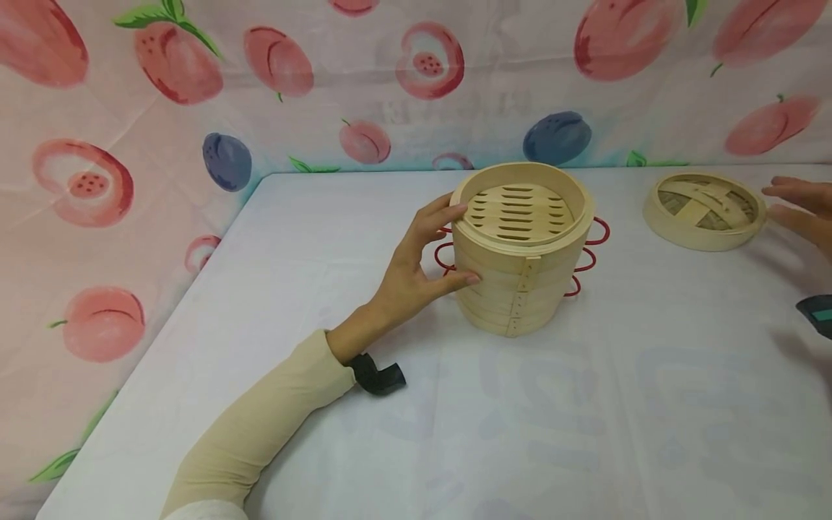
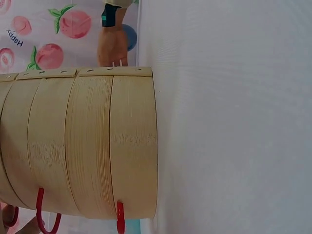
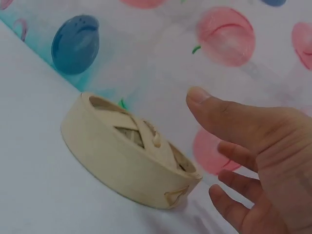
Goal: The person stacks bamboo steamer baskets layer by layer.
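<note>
A stack of bamboo steamer baskets (image 1: 494, 282) stands upright on the table, its slatted top tier uncovered and red loops sticking out at both sides. My left hand (image 1: 422, 253) grips the stack's left side, thumb across the front and fingers up by the rim. The left wrist view shows the curved wall (image 2: 92, 141) close up, with part of the hand hidden behind it. Farther right lies the round woven bamboo lid (image 1: 705, 209). Beside it, my right hand (image 3: 258, 161) is held with fingers spread, holding nothing and apart from the lid in the right wrist view.
A white cloth covers the table (image 1: 585, 419). Behind and to the left hangs a fruit-printed curtain (image 1: 325, 79), close behind the stack and the lid. Dark bands are on both wrists, with the left strap end (image 1: 383, 379) sticking out.
</note>
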`<control>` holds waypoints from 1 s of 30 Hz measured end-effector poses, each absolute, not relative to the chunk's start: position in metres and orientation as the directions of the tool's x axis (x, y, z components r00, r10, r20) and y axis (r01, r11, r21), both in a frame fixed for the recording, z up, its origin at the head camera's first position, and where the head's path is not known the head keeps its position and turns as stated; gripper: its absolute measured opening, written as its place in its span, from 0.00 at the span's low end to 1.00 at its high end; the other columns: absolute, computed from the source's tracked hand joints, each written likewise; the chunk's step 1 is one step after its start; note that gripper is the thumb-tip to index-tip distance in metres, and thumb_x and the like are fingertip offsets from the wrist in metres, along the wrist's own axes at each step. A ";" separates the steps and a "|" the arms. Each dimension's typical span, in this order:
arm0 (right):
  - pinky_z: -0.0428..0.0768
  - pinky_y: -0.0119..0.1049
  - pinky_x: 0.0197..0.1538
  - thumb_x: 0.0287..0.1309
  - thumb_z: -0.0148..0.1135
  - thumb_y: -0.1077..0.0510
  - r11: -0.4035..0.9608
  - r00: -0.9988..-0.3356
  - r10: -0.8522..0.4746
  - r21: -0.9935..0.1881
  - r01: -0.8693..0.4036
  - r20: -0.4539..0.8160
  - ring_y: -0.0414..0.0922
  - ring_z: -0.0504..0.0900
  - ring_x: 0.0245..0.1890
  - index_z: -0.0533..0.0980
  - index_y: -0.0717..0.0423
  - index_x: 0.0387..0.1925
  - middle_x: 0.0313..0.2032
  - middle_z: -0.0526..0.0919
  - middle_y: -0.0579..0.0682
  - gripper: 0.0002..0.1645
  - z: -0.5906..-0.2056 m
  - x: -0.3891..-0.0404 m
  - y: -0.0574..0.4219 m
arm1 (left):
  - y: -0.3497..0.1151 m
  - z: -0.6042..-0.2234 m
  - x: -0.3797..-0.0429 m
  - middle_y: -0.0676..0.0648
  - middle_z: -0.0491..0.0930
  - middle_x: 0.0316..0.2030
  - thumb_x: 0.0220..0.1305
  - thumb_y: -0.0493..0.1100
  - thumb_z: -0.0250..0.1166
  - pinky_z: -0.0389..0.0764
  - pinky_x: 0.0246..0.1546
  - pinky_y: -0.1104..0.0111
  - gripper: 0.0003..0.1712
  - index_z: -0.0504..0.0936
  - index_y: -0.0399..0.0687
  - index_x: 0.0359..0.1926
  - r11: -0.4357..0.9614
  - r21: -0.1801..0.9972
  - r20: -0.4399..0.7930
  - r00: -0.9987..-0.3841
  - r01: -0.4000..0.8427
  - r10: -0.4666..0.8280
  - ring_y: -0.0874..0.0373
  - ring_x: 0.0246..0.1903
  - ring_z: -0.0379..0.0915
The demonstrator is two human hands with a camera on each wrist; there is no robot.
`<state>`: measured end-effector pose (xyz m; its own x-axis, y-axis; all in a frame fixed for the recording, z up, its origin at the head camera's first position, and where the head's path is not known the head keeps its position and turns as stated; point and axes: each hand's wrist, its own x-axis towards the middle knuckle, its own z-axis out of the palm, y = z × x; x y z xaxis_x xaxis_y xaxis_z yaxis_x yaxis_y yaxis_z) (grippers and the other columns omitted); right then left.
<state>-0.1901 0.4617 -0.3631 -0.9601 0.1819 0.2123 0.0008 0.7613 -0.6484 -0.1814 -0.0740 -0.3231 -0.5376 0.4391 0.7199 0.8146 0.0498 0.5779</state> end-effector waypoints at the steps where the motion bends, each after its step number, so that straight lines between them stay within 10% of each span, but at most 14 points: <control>1: 0.41 0.44 0.71 0.70 0.50 0.52 0.729 -0.963 0.178 -0.684 -0.011 0.205 0.33 0.44 0.71 0.64 0.40 0.69 0.71 0.52 0.32 0.27 -0.364 -0.191 0.458 | -0.074 -0.323 -0.181 0.43 0.59 0.67 0.42 0.30 0.78 0.70 0.52 0.55 0.49 0.63 0.49 0.64 0.047 0.578 0.721 -0.536 0.815 0.439 0.51 0.65 0.57; 17: 0.50 0.21 0.66 0.65 0.56 0.63 0.486 -0.981 0.169 -0.874 -0.005 0.099 0.37 0.43 0.72 0.70 0.47 0.65 0.64 0.62 0.33 0.27 -0.373 -0.186 0.442 | -0.074 -0.327 -0.182 0.46 0.57 0.68 0.56 0.61 0.67 0.72 0.52 0.52 0.41 0.63 0.58 0.67 0.022 0.600 0.714 -0.547 0.800 0.437 0.50 0.64 0.59; 24: 0.42 0.37 0.71 0.63 0.61 0.54 0.531 -0.977 0.215 -0.838 0.125 -0.010 0.38 0.38 0.72 0.70 0.35 0.62 0.71 0.47 0.30 0.26 -0.373 -0.185 0.438 | -0.074 -0.328 -0.182 0.44 0.57 0.67 0.55 0.56 0.70 0.71 0.53 0.50 0.41 0.63 0.55 0.66 -0.011 0.613 0.712 -0.546 0.790 0.441 0.50 0.64 0.59; 30: 0.42 0.53 0.70 0.60 0.62 0.44 0.584 -0.970 0.234 -0.790 0.189 -0.060 0.56 0.39 0.72 0.71 0.24 0.54 0.73 0.39 0.36 0.20 -0.370 -0.187 0.435 | -0.073 -0.323 -0.177 0.38 0.57 0.66 0.47 0.33 0.76 0.71 0.51 0.45 0.45 0.62 0.49 0.64 -0.014 0.616 0.712 -0.549 0.788 0.438 0.50 0.63 0.59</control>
<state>-0.1865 0.4352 -0.3700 -0.9705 0.2335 -0.0603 0.1895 0.5837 -0.7895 -0.1775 -0.0730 -0.3229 -0.5488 0.4383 0.7118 0.7876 -0.0144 0.6161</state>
